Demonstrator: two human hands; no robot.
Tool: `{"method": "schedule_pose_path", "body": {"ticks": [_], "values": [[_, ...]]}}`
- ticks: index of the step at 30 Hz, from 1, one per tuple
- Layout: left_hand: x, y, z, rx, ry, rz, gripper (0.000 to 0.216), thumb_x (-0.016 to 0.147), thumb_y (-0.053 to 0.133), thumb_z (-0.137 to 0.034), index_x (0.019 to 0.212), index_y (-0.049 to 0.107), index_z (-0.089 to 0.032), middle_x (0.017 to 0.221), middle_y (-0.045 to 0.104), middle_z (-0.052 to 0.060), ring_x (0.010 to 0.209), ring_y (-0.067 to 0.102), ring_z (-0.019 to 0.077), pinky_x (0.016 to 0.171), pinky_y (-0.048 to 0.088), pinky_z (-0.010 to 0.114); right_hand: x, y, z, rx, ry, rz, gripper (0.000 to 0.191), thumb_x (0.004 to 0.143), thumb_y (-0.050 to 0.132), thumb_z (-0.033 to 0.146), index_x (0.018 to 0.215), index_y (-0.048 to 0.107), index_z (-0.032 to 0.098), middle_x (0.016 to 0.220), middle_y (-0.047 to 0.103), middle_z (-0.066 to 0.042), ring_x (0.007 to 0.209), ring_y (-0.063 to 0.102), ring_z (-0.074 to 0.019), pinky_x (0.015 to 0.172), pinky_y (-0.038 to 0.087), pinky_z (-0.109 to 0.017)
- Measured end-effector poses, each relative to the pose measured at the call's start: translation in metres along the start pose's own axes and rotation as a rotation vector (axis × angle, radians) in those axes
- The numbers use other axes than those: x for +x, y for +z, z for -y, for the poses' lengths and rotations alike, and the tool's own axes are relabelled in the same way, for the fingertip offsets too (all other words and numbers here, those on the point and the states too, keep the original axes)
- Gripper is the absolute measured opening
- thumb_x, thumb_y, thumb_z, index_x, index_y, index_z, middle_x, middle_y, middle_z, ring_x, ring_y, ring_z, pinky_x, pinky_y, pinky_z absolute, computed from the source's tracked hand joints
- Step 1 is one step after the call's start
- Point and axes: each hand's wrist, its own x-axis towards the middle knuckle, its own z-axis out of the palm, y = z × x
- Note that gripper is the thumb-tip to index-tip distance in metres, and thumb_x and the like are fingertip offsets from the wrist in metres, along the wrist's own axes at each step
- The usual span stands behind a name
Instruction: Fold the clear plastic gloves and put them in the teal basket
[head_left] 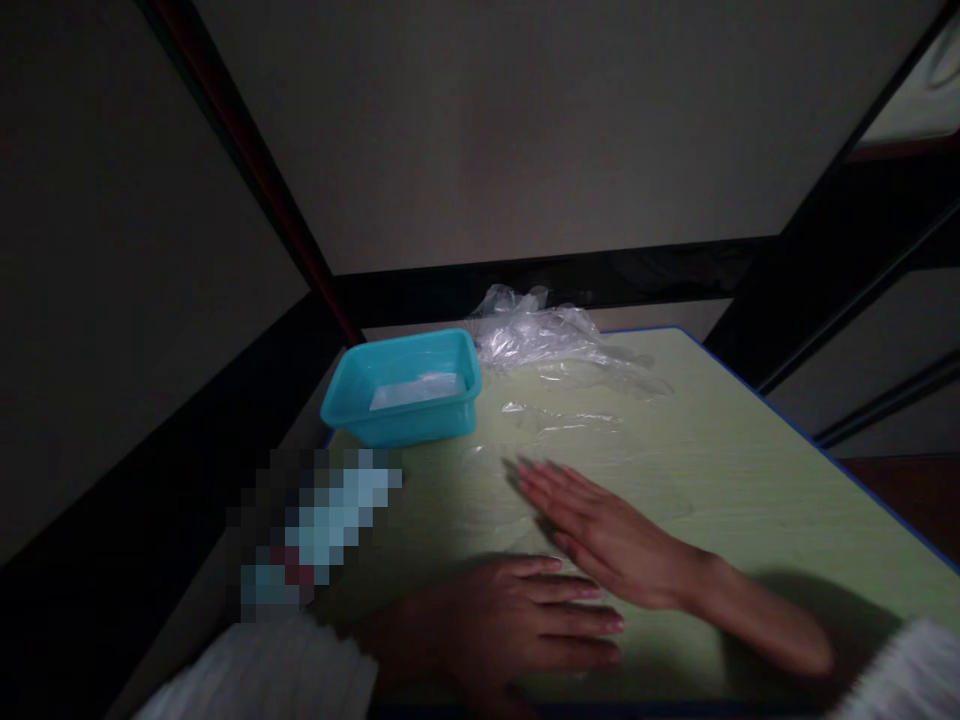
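Note:
My left hand [517, 625] lies flat on the pale green table [750, 470] near its front edge, fingers stretched out and pointing right. My right hand [600, 525] rests flat just beyond it, fingers extended toward the far left, pressing on a thin clear plastic sheet [570, 425] that is hard to make out against the table. Neither hand grips anything. Both wrists come out of white knitted sleeves.
A turquoise plastic tub [405, 385] with something pale inside stands at the far left of the table. A crumpled pile of clear plastic bags [540, 335] lies at the back edge. Dark bed-frame bars surround the table; a blurred patch sits at the left.

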Motion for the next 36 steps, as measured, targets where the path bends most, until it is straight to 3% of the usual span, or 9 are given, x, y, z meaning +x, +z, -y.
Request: {"method": "schedule_pose_path", "body": {"ticks": [3, 6, 17, 26, 36], "values": [[0.000, 0.005, 0.004, 0.019, 0.051, -0.017, 0.050, 0.094, 0.027, -0.040, 0.135, 0.038, -0.014, 0.146, 0.032, 0.006, 0.135, 0.025, 0.0201, 0.113, 0.010, 0.037, 0.001, 0.006, 0.011, 0.020, -0.064, 0.110, 0.050, 0.096, 0.026, 0.031, 0.143, 0.021, 0.013, 0.150, 0.018, -0.008, 0.138, 0.009, -0.0186, 0.112, 0.015, -0.043], [0.000, 0.007, 0.006, 0.029, 0.066, -0.029, 0.049, 0.093, 0.031, -0.041, 0.134, 0.041, -0.016, 0.146, 0.031, 0.005, 0.135, 0.025, 0.0212, 0.113, 0.010, 0.038, -0.001, 0.008, 0.007, -0.004, -0.062, 0.135, 0.049, 0.097, 0.024, 0.034, 0.143, 0.024, 0.016, 0.150, 0.018, -0.007, 0.138, 0.008, -0.0192, 0.112, 0.015, -0.045], [-0.003, -0.006, -0.003, -0.042, -0.008, -0.008, 0.046, 0.092, 0.037, -0.039, 0.135, 0.041, -0.021, 0.148, 0.027, 0.001, 0.136, 0.021, 0.0227, 0.112, 0.017, 0.040, -0.012, 0.004, -0.041, -0.146, 0.063, -0.008, 0.053, 0.097, 0.023, 0.041, 0.144, 0.017, 0.019, 0.148, 0.024, -0.007, 0.137, 0.016, -0.0231, 0.110, 0.021, -0.050], [-0.002, -0.016, -0.007, -0.039, -0.017, 0.010, 0.044, 0.092, 0.039, -0.041, 0.131, 0.046, -0.022, 0.147, 0.029, 0.002, 0.136, 0.023, 0.0244, 0.111, 0.020, 0.042, -0.021, -0.001, -0.083, -0.234, 0.307, -0.085, 0.056, 0.095, 0.018, 0.049, 0.145, 0.017, 0.023, 0.148, 0.026, -0.004, 0.136, 0.019, -0.0253, 0.108, 0.022, -0.052], [-0.005, -0.018, -0.006, -0.026, 0.029, -0.049, 0.061, 0.088, 0.040, -0.055, 0.137, 0.037, -0.019, 0.149, 0.023, 0.006, 0.137, 0.018, 0.0259, 0.112, 0.008, 0.045, -0.018, -0.007, -0.082, -0.240, 0.376, -0.118, 0.058, 0.095, 0.015, 0.048, 0.144, 0.020, 0.018, 0.148, 0.022, -0.011, 0.135, 0.019, -0.0266, 0.107, 0.021, -0.054]]}}
